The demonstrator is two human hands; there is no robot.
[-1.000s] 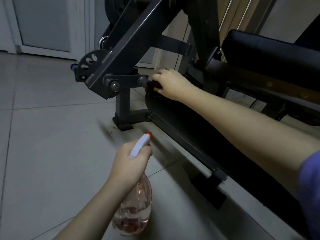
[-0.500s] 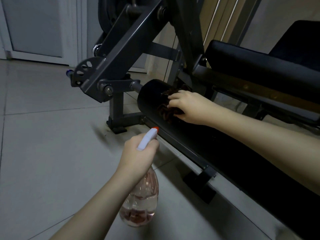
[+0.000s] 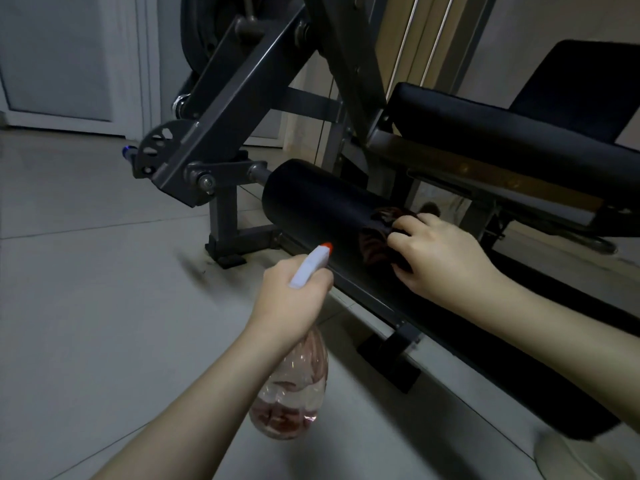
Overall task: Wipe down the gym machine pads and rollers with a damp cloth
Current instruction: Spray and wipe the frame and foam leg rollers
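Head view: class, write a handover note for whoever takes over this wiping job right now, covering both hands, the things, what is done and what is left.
Left hand: grips the spray bottle by its head, above the floor.
Right hand: holds the dark cloth against the black roller.
Done: the cloth is on the roller; how much is clean cannot be told.
Left: the rest of the roller, then the seat pad and the long lower pad.
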